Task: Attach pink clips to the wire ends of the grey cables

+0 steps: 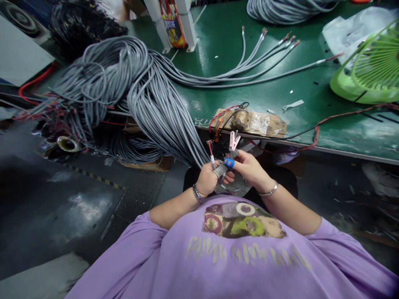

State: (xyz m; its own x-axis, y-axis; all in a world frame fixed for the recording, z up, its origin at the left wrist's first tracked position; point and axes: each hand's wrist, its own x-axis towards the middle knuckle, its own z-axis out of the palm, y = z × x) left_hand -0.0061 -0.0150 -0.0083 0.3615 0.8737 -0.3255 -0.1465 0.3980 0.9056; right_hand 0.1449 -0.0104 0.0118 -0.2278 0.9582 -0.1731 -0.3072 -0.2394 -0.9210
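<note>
My left hand [207,180] is closed around a grey cable [213,162] whose stripped end stands up with thin red, black and white wires [210,147]. My right hand [253,171], with a blue wrap [229,162] on its thumb, meets it in front of my body. Its thumb and fingers pinch a grey, fuzzy-looking piece between the hands, too small to make out fully. Just beyond those fingertips, a pink clothespin [234,141] sticks up near the table edge. A big bundle of grey cables [168,108] runs down towards my left hand.
On the green table [215,58], several cable ends lie fanned out. A taped cardboard piece [262,123] sits at the front edge, and a green fan [370,70] stands at right. Another grey coil [289,11] lies at the back. White posts [187,25] rise behind.
</note>
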